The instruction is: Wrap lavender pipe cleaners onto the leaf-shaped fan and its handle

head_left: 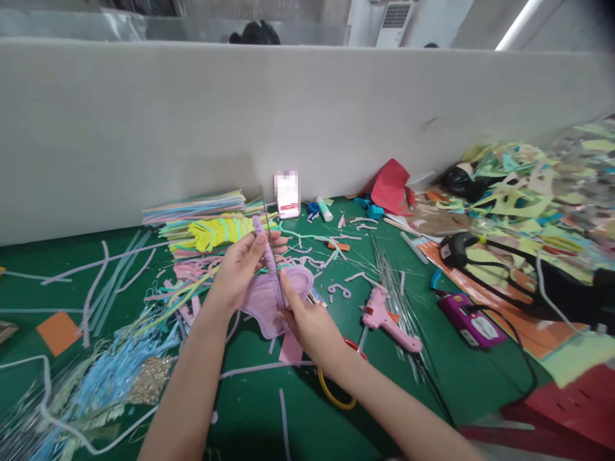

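Note:
Between my hands is a lilac piece made of fuzzy pipe cleaners (262, 301), with a wide, rounded, two-lobed body and a wrapped stem that points up. My left hand (245, 259) is closed around the stem, thumb on the near side. My right hand (305, 317) pinches a thin dark strip (275, 256) that runs up along the stem and in front of the body. Whether it is wire or a blade edge I cannot tell. Under my right forearm lie scissors (336, 394) with a yellow and red handle, partly hidden.
A pink glue gun (391, 320) lies to the right beside thin metal wires (403, 301). Bundles of pipe cleaners (202, 208) and a lit phone (287, 195) are against the white partition (192, 128). Blue tinsel-like strands (115, 371) lie left; a purple box (471, 320) sits right.

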Tool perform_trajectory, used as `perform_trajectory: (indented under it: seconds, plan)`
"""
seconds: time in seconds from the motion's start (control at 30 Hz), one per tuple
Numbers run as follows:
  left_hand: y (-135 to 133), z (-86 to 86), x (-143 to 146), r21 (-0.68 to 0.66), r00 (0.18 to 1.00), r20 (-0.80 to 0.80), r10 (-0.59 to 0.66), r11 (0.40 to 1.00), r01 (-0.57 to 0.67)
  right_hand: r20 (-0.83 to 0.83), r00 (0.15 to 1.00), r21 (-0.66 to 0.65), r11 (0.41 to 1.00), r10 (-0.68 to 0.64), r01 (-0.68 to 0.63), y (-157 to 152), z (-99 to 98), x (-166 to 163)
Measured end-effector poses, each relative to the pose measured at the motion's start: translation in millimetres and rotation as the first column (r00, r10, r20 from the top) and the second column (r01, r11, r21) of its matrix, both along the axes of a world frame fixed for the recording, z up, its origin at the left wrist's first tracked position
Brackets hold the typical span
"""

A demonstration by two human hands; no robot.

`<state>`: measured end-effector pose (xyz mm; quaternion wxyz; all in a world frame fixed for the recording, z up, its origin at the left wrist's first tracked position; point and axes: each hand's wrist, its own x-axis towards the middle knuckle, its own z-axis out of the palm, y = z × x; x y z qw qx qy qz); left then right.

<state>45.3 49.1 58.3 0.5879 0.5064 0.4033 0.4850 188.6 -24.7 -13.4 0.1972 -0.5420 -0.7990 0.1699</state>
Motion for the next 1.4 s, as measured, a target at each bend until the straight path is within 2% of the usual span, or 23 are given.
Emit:
perform_trajectory:
  seconds: [0.1, 0.23, 0.3, 0.6, 0.93, 1.4]
  plan:
    - [13.2, -3.2, 0.9, -0.066, 0.996, 0.093, 0.01, 0.998, -0.004, 0.077, 0.997, -0.046, 0.999, -0.009, 0.013, -3.7, -15.5, -3.3]
    - [30.4, -8.4, -1.4, -0.165, 0.989, 0.146, 0.037, 0.986, -0.012, 0.068, 0.994, -0.189, 0.977, -0.088, 0.099, -4.7, -28.3, -5.1]
    - [38.1, -12.6, -3.5, -0.19, 0.989, 0.145, 0.041, 0.982, -0.013, 0.049, 0.993, -0.213, 0.971, -0.103, 0.112, -4.1, -30.8, -5.1]
    - [53.4, -21.3, -6.5, -0.259, 0.988, 0.138, 0.062, 0.966, -0.024, -0.077, 0.992, -0.208, 0.974, -0.102, 0.084, -7.7, -26.9, -5.1]
    - [60.6, -23.5, -1.3, -0.306, 0.985, 0.134, 0.109, 0.95, -0.064, -0.368, 0.916, -0.324, 0.945, -0.159, 0.034, 1.4, -28.2, 12.7]
    - [59.0, -21.9, 3.0, -0.313, 0.982, 0.137, 0.128, 0.946, -0.08, -0.303, 0.939, -0.349, 0.936, -0.161, 0.048, 14.1, -26.3, 7.4]
